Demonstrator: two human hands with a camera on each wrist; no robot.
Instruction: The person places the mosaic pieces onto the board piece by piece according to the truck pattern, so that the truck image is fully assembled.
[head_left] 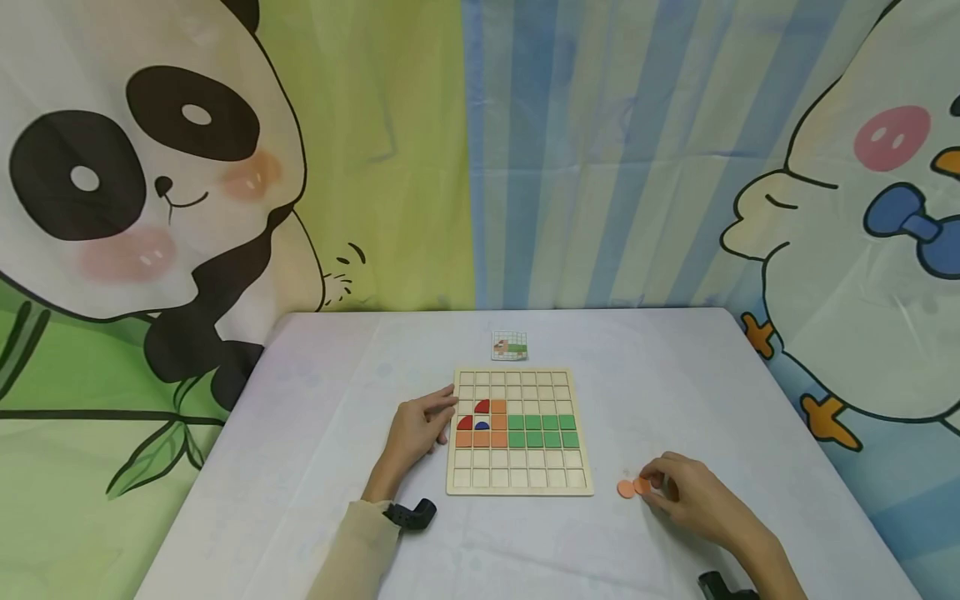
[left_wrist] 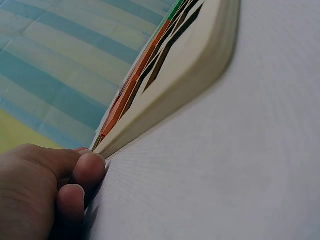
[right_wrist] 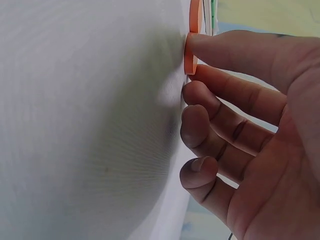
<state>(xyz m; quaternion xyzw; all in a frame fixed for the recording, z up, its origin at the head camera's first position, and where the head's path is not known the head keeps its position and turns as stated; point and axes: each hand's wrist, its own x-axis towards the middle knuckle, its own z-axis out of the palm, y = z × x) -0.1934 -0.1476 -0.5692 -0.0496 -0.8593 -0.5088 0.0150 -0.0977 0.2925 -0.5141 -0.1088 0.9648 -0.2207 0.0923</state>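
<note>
A square wooden grid board (head_left: 520,478) lies on the table, its cells partly filled with green squares (head_left: 542,431), orange squares (head_left: 491,438), two red rounded pieces (head_left: 482,407) and a blue half-round piece (head_left: 482,426). My left hand (head_left: 418,427) holds the board's left edge; in the left wrist view its curled fingers (left_wrist: 89,169) meet the rim near the tabletop. Right of the board, the thumb and index finger of my right hand (head_left: 693,498) pinch a flat orange disc (right_wrist: 189,55) close over the cloth. Another orange disc (head_left: 626,489) lies just left of it.
A small picture card (head_left: 509,345) with a coloured grid pattern lies behind the board. White cloth covers the table (head_left: 337,367). Behind it hang printed curtains (head_left: 600,167) with a panda and a white bird figure. Each wrist wears a black camera (head_left: 412,515).
</note>
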